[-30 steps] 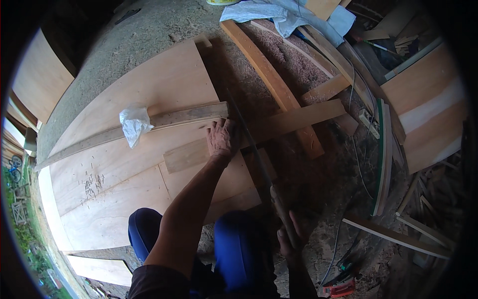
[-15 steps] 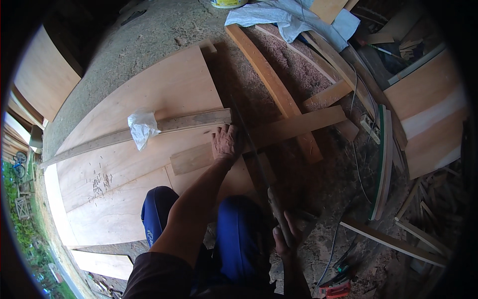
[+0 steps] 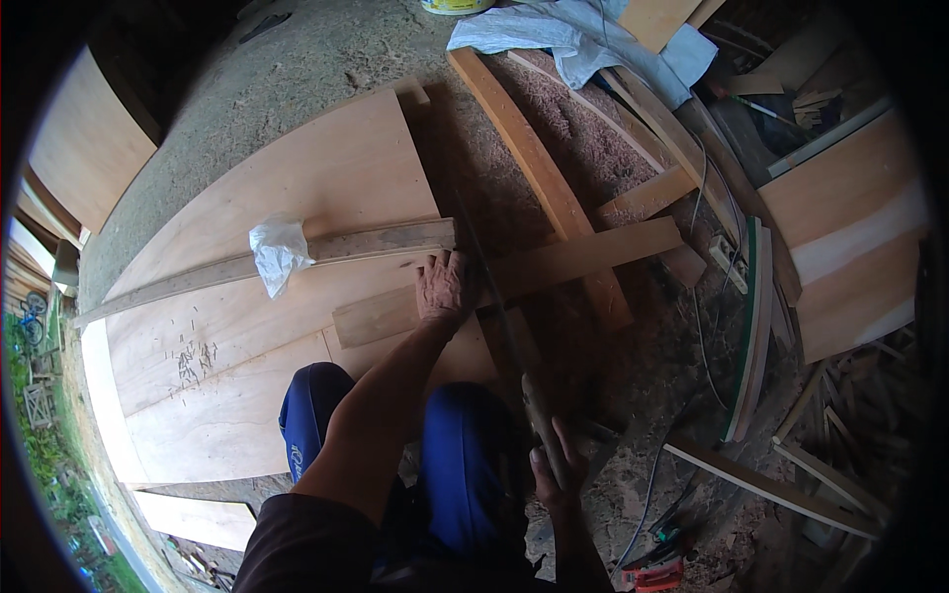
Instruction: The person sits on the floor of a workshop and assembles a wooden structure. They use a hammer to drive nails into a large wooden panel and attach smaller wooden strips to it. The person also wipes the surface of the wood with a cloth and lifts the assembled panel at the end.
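Note:
My left hand [image 3: 444,287] bears down on a narrow wooden board [image 3: 583,254], its fingers bent over the far edge; the thumb is hidden. This board lies across a large plywood sheet [image 3: 366,148] and sticks out past its right edge. In my right hand [image 3: 558,466] is the handle of a handsaw [image 3: 539,410], closed between fingers and thumb. The long, thin blade runs up and away from me, crossing the board just right of my left hand. A wooden batten [image 3: 386,237] lies on the plywood beyond that hand.
A crumpled clear plastic bag [image 3: 280,255] rests over the batten. Several small nails or screws [image 3: 194,362] are scattered on the plywood. An orange-brown beam [image 3: 524,148] lies beneath the board's far end. Cables, offcuts and a red tool [image 3: 654,575] lie at the right.
The saw and my right hand have shifted slightly left and up in the picture. My left hand stays on the board. The whole view has moved a little.

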Demonstrator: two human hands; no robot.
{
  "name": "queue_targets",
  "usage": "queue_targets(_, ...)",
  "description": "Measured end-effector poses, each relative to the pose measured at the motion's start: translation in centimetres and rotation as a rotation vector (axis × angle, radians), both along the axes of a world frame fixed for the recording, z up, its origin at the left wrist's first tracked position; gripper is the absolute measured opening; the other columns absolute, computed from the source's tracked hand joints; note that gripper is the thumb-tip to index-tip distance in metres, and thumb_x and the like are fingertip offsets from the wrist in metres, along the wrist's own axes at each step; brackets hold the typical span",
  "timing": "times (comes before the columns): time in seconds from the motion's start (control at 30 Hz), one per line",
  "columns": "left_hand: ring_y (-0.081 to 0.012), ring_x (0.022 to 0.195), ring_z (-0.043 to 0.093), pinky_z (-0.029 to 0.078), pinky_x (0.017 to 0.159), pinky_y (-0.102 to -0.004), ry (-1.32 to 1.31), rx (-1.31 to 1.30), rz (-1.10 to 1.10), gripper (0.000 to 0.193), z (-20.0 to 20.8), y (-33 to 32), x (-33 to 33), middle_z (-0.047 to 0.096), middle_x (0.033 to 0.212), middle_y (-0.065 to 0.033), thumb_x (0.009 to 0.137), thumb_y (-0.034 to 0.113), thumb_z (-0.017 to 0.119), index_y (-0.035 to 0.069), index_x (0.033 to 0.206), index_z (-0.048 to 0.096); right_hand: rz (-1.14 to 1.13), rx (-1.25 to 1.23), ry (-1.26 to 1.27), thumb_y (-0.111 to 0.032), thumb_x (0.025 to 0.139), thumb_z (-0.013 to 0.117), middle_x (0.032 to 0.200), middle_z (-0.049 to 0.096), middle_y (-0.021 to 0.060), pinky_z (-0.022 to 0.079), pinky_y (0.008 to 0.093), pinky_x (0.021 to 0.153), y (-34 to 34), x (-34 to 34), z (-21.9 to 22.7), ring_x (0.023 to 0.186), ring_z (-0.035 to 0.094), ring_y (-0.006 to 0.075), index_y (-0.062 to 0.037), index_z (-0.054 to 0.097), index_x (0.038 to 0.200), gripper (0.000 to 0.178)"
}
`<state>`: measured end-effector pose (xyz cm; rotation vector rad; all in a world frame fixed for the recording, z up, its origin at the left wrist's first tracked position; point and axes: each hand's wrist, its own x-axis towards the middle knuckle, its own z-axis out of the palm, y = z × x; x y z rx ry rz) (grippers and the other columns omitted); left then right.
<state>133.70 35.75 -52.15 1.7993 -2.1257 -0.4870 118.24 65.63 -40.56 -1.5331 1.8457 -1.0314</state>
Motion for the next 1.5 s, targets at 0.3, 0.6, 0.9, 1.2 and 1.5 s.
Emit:
queue_targets(0.3,-0.0361,0.113,0.053,0.04,0.094,-0.0522,-0.007,0.028,-0.045,0.037,-0.3,-0.3,0.2,0.058,0.116,-0.015,0.089,0.037,0.064,0.009,0.113,0.059,-0.031,-0.028,-0.013,-0.016,0.092,0.065,0.123,0.065,0.0261,0.055,0.0414,0.078,-3.8,1.0,0.2,0.099,0.071,0.0358,0.0087,0.063,0.125,0.041)
queue_targets(0.6,-0.0362,0.114,0.052,0.04,0.095,-0.05,-0.024,0.027,-0.055,0.034,-0.1,0.2,0.5,0.057,0.116,-0.0155,0.084,0.023,0.061,0.008,0.114,0.057,0.172,0.07,0.513,-0.014,0.088,0.069,0.126,0.065,0.0262,0.057,0.0423,0.072,8.2,-1.7,2.8,0.091,0.071,0.0389,0.0037,0.066,0.124,0.04)
queue_targets(0.9,-0.0384,0.114,0.051,0.04,0.094,-0.0528,-0.027,0.001,-0.067,0.037,-1.4,0.5,0.0,0.056,0.115,-0.0172,0.086,0.029,0.062,0.007,0.115,0.055,-0.072,-0.024,-0.054,-0.019,0.094,0.065,0.12,0.067,0.0254,0.057,0.0414,0.077,-3.3,1.0,0.5,0.095,0.071,0.0363,0.0035,0.061,0.132,0.044)
queue_targets(1.2,-0.0382,0.114,0.051,0.04,0.094,-0.0525,-0.007,0.022,-0.065,0.034,-0.4,0.0,-0.1,0.056,0.117,-0.0176,0.087,0.028,0.061,0.007,0.115,0.056,0.014,-0.052,0.108,-0.021,0.094,0.064,0.123,0.067,0.0235,0.056,0.0429,0.083,-0.6,0.4,0.6,0.104,0.07,0.0373,0.0066,0.059,0.132,0.047)
queue_targets(1.5,-0.0385,0.112,0.052,0.04,0.094,-0.0537,-0.041,-0.023,-0.054,0.036,-1.6,0.2,0.7,0.057,0.115,-0.0173,0.087,0.033,0.063,0.007,0.112,0.057,0.101,0.378,0.342,-0.015,0.091,0.067,0.127,0.066,0.0219,0.055,0.0444,0.073,8.7,-1.5,4.7,0.088,0.07,0.0356,0.0024,0.062,0.132,0.045)
